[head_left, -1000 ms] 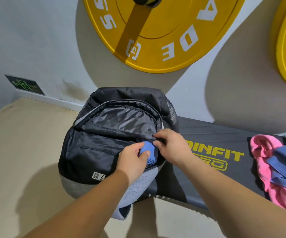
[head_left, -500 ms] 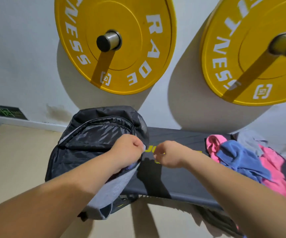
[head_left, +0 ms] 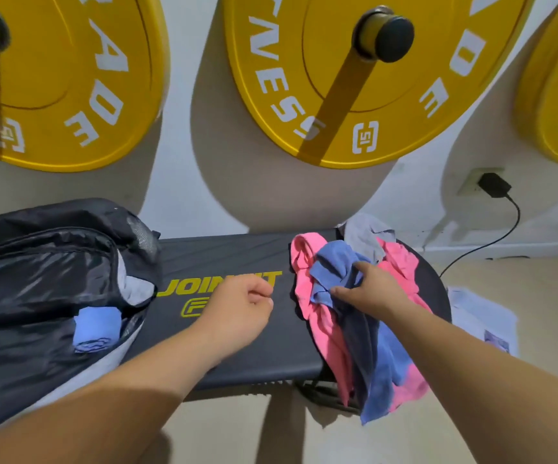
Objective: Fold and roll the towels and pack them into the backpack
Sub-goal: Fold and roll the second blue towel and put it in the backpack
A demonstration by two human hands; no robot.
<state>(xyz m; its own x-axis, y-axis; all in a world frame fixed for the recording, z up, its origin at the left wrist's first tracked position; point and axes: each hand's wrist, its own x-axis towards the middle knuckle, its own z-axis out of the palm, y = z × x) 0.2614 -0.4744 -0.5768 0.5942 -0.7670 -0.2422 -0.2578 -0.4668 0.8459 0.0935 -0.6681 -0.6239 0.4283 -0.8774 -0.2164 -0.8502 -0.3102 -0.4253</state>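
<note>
Reaching into the heap of towels at the right end of the worktop (head_left: 230, 256), the right hand (head_left: 371, 291) grips the loose blue towel (head_left: 333, 264). Its thumb and fingers curl into the cloth near the upper end, and the fabric bunches between them. That towel lies on top of a pink towel (head_left: 306, 283), and both hang over the front edge of the worktop toward the floor. A grey towel (head_left: 364, 236) lies crumpled behind them, close to the wall. More pink cloth shows to the right of the blue one; whether it belongs to the same pink towel I cannot tell.

The left hand (head_left: 241, 309) is held over the middle of the worktop, above the yellow lettering printed on the dark padding. Its fingers are curled into a loose fist with the thumb against the forefinger, and it holds nothing.

The black backpack (head_left: 36, 269) rests at the left end of the worktop, its main compartment unzipped and gaping toward the camera. A rolled blue towel (head_left: 95, 324) sits just inside the opening, near its lower edge, partly hidden by the black lining.

Yellow weight plates (head_left: 281, 78) hang on pegs on the wall behind. A black charger (head_left: 493, 184) is plugged into a socket at the right, its cable trailing down toward the floor. A printed sheet of paper (head_left: 482, 316) lies on the floor beside the end of the worktop.
</note>
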